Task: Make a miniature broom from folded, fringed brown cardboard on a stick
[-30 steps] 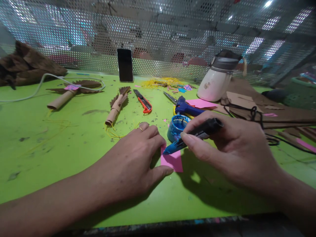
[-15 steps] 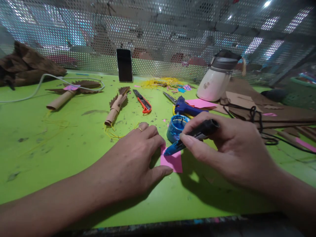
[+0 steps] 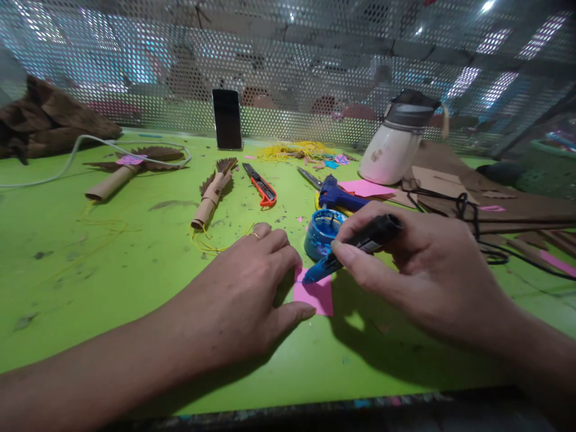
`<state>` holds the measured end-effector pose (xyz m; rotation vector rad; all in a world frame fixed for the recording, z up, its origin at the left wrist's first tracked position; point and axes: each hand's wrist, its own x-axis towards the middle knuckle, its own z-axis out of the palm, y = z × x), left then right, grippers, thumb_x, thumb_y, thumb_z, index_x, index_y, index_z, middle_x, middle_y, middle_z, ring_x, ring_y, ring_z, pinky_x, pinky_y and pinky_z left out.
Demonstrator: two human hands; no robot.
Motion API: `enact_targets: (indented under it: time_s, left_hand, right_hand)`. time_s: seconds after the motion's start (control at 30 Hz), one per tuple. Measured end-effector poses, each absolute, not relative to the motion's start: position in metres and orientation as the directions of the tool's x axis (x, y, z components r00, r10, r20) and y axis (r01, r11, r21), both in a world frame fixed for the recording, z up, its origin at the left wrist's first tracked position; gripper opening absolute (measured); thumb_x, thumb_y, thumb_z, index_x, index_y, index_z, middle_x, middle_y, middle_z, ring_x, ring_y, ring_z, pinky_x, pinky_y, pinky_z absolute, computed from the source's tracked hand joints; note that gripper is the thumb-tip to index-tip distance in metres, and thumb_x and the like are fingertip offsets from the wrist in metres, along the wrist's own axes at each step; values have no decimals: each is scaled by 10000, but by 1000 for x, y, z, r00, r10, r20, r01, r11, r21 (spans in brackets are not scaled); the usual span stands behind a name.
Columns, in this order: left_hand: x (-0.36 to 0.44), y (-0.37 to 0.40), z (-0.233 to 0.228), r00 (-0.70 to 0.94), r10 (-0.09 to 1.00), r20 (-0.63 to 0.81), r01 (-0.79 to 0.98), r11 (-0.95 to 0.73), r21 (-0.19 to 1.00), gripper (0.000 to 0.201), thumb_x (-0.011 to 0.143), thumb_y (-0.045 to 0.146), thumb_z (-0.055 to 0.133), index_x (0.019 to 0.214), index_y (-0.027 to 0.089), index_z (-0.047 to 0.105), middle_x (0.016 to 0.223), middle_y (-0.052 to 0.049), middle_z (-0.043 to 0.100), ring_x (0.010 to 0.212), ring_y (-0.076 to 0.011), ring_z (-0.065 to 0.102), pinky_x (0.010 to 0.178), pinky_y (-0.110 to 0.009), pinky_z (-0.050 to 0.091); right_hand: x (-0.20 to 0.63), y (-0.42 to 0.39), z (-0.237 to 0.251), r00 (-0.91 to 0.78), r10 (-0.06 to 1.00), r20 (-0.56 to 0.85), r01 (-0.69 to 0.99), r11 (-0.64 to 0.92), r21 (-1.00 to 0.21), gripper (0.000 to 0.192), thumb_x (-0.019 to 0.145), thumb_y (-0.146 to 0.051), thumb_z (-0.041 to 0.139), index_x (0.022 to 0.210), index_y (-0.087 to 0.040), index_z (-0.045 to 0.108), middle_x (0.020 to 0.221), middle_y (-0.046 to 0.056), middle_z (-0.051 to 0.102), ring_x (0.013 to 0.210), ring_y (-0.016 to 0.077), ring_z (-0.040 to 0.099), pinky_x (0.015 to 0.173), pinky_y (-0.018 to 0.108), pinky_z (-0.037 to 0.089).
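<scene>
On the green tabletop (image 3: 112, 264), toward its near edge, my left hand (image 3: 243, 294) lies open, flat on the pink paper square (image 3: 315, 294), while my right hand (image 3: 418, 270) grips the blue-tipped marker (image 3: 351, 249), mid-marking; next calls for steady paper.

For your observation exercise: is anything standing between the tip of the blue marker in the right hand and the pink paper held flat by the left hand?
Nothing visible does. The right hand holds the marker with its blue tip at the pink paper. The left hand presses the paper's left edge, clear of the tip. The blue pot sits behind.
</scene>
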<state>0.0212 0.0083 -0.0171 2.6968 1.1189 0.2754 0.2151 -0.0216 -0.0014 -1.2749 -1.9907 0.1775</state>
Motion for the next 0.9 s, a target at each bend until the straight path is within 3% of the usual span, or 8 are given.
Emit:
enact_targets:
  time_s: [0.9]
  left_hand:
    - [20, 10, -19, 687, 717, 115, 663, -684, 303, 240, 790, 420, 615, 807, 181, 597, 866, -61, 538, 849, -218, 486, 720, -339, 422]
  right_hand:
    - [216, -22, 0, -179, 846, 503, 745, 450, -492, 60, 761, -153, 594, 709, -182, 597, 631, -3, 613, 583, 128, 560, 498, 225, 408]
